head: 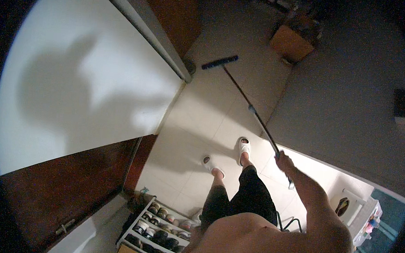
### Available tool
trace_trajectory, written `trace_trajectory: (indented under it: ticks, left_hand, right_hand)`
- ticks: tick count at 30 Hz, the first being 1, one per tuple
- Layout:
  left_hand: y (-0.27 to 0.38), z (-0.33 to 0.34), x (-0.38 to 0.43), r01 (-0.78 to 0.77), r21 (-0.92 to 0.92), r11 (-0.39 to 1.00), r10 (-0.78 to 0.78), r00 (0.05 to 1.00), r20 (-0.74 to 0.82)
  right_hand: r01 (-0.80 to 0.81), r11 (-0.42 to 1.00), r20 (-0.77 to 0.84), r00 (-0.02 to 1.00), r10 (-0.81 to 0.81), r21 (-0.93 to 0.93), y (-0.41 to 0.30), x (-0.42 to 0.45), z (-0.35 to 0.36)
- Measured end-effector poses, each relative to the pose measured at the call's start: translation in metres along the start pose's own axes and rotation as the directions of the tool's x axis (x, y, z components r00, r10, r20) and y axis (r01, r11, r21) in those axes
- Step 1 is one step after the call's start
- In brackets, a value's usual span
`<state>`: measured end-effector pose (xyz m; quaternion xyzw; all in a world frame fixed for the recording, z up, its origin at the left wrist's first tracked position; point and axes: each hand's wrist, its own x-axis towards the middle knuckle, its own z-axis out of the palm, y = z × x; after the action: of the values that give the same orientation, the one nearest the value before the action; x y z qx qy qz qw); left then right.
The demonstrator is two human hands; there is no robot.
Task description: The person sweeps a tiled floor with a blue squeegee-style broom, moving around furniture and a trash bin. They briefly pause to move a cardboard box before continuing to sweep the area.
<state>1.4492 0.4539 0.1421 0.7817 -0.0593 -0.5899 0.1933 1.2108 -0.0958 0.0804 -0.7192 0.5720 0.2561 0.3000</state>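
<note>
My right hand is closed around the upper part of a telescopic handle. The pole runs away from me to a wide, dark broom or mop head, set crosswise over the tiled floor. Whether that head is bristle, sponge or rubber is too blurred to tell. A grey collar joins two sections of the pole, and its end shows below my wrist. My left hand is out of view. White slip-on shoes are on my feet, on the lit tiles.
To my left are a white wall and a dark wooden door with a metal handle. A shoe rack holding several shoes stands low at left. A cardboard box sits far right against a shaded wall. Shelving stands at right.
</note>
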Motion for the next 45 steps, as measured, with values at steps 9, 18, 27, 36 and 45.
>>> trace_trajectory:
  ticks: [9,18,27,36,45]
  left_hand:
    - [-0.026,-0.019,0.036,-0.076,0.008,0.997,0.075,0.995,0.065]
    - [-0.028,-0.049,0.063,-0.067,0.097,0.993,0.06,0.996,0.072]
    - [-0.022,-0.07,0.03,-0.012,0.204,0.979,0.003,0.999,0.044]
    - [0.024,-0.065,0.038,-0.082,0.283,0.955,0.047,0.99,0.13]
    - [-0.001,-0.102,0.036,-0.106,0.322,0.941,0.069,0.99,0.123]
  right_hand:
    - [-0.273,0.908,0.188,0.957,0.222,0.316,0.028,-0.296,0.029]
    - [0.0,0.777,-0.064,0.997,0.051,0.629,-0.105,-0.05,0.013]
    - [0.041,0.754,-0.147,0.986,0.075,0.656,-0.212,0.145,-0.196]
    - [0.291,0.932,-0.505,0.85,-0.149,0.215,0.017,0.033,0.017]
    - [-0.272,0.538,0.019,0.904,0.428,0.798,-0.039,-0.104,-0.018]
